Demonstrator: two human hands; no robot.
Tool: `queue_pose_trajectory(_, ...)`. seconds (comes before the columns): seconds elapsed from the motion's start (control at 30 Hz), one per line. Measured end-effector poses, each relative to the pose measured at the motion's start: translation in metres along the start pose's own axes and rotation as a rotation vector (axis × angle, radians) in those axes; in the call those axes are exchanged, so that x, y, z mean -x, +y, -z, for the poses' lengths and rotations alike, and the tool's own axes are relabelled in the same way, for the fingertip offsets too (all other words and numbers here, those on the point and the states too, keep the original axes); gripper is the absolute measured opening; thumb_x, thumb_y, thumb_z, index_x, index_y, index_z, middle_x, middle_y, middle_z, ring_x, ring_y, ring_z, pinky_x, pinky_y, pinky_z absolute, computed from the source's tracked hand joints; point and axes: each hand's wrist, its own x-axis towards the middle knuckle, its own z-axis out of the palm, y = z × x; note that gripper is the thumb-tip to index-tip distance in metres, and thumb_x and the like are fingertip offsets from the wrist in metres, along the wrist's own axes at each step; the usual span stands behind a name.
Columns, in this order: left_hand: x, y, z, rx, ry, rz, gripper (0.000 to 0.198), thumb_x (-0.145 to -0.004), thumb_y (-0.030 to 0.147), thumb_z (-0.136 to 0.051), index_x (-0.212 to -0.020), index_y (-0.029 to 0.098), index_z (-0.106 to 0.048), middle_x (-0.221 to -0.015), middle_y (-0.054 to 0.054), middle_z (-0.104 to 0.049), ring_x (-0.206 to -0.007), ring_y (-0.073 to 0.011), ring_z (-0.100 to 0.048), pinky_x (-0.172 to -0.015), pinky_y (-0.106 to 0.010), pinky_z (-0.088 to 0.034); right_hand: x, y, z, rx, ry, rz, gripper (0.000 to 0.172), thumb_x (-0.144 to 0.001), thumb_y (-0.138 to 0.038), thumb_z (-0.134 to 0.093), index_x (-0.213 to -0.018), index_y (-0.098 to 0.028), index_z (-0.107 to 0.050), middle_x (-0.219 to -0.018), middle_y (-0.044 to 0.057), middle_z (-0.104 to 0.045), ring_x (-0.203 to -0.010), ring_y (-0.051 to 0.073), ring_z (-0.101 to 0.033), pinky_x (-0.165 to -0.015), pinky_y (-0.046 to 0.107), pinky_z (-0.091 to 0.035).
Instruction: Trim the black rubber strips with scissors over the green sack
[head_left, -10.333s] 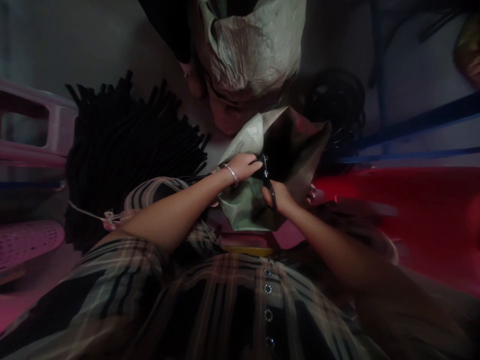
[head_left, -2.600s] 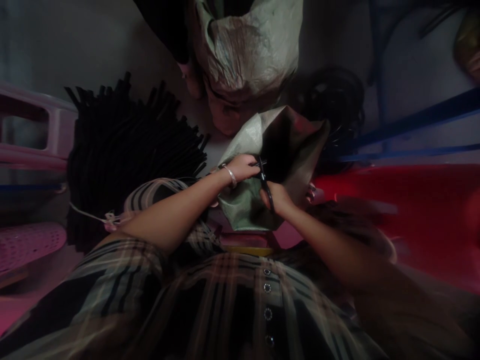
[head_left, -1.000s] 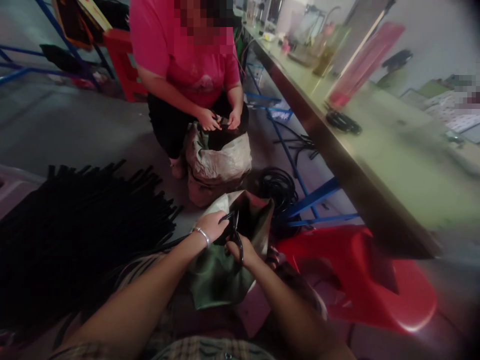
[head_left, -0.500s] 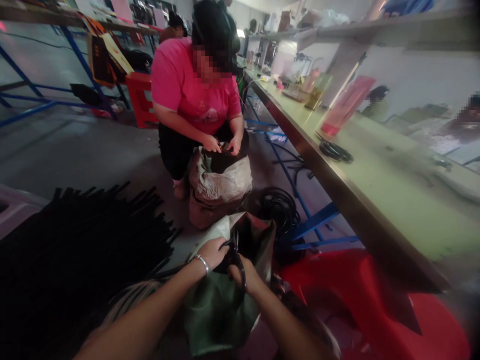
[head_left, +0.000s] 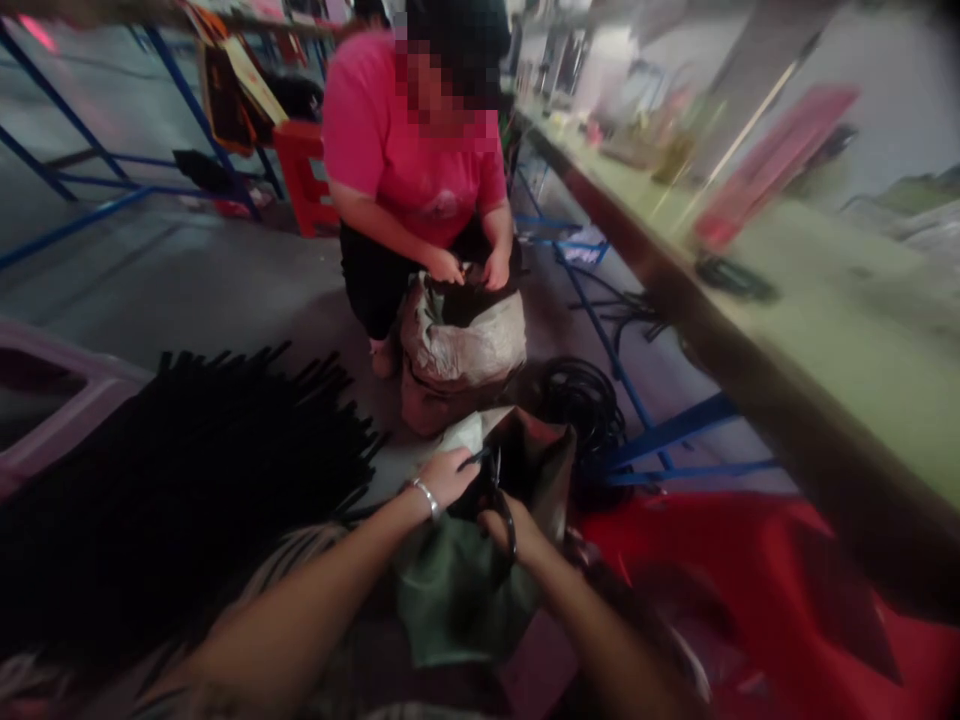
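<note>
My right hand (head_left: 521, 532) is wrapped round the black handles of a pair of scissors (head_left: 509, 522), whose blades point up and away from me. My left hand (head_left: 448, 477), with a silver bracelet at the wrist, pinches a thin black strip (head_left: 472, 459) close to the blades. Whether the blades touch the strip is too blurred to tell. Both hands are over the mouth of an open sack (head_left: 553, 450), pale and green, its inside dark. Beside my left arm lies a large heap of long black strips (head_left: 195, 480).
Opposite me a person in a pink shirt (head_left: 427, 180) works with both hands over another sack (head_left: 469, 345). A long workbench (head_left: 840, 330) on blue legs runs along the right. Coiled black tubing (head_left: 581, 405), a red stool (head_left: 304, 180) and a red plastic piece (head_left: 720, 560) stand around.
The view has tilted down and swung left, so everything sits further right and a little higher. My hands keep the same hold on scissors and strip.
</note>
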Motion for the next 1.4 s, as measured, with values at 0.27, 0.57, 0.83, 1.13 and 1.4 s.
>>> queue_pose_trajectory(0.27, 0.001, -0.003, -0.005, 0.106, 0.02, -0.037, 0.025, -0.08, 0.037, -0.047, -0.079, 0.018, -0.063, -0.069, -0.001, -0.06, -0.067, -0.0135, -0.053, -0.062, -0.024, -0.039, 0.002, -0.01, 0.01, 0.025, -0.05, -0.045, 0.022, -0.076, -0.025, -0.05, -0.095, -0.018, -0.059, -0.077, 0.003, -0.064, -0.073, 0.016, -0.058, -0.066, 0.025, -0.044)
queue_pose_trajectory(0.57, 0.007, 0.005, -0.003, 0.138, -0.021, -0.068, 0.027, -0.08, 0.038, -0.046, -0.073, 0.017, -0.062, -0.062, 0.001, -0.056, -0.062, -0.0122, -0.05, -0.057, -0.023, -0.036, 0.002, -0.001, 0.006, 0.086, -0.057, -0.016, 0.025, -0.077, -0.024, -0.05, -0.099, -0.017, -0.059, -0.078, 0.003, -0.063, -0.072, 0.014, -0.057, -0.067, 0.024, -0.043)
queue_pose_trajectory(0.83, 0.008, 0.011, -0.005, 0.15, -0.03, -0.066, 0.027, -0.079, 0.037, -0.046, -0.072, 0.016, -0.062, -0.063, 0.0, -0.058, -0.062, -0.0126, -0.05, -0.057, -0.023, -0.036, 0.008, -0.011, 0.01, 0.234, -0.07, 0.0, 0.027, -0.079, -0.023, -0.05, -0.103, -0.014, -0.057, -0.092, 0.009, -0.064, -0.081, 0.018, -0.059, -0.074, 0.027, -0.043)
queue_pose_trajectory(1.13, 0.009, 0.01, -0.007, 0.289, -0.087, -0.069, 0.024, -0.078, 0.035, -0.048, -0.069, 0.016, -0.061, -0.059, 0.001, -0.057, -0.059, -0.0116, -0.049, -0.055, -0.021, -0.036, 0.009, -0.009, 0.011, 0.19, -0.087, -0.055, 0.031, -0.08, -0.028, -0.049, -0.107, -0.017, -0.057, -0.096, 0.007, -0.065, -0.086, 0.018, -0.059, -0.078, 0.028, -0.043)
queue_pose_trajectory(1.4, 0.007, 0.006, -0.012, 0.307, -0.105, -0.087, 0.025, -0.078, 0.035, -0.048, -0.072, 0.016, -0.063, -0.061, 0.001, -0.058, -0.06, -0.0113, -0.05, -0.055, -0.021, -0.036, 0.009, -0.005, 0.012, 0.111, -0.112, -0.086, 0.03, -0.079, -0.031, -0.05, -0.105, -0.018, -0.058, -0.091, 0.004, -0.065, -0.082, 0.017, -0.058, -0.073, 0.026, -0.043)
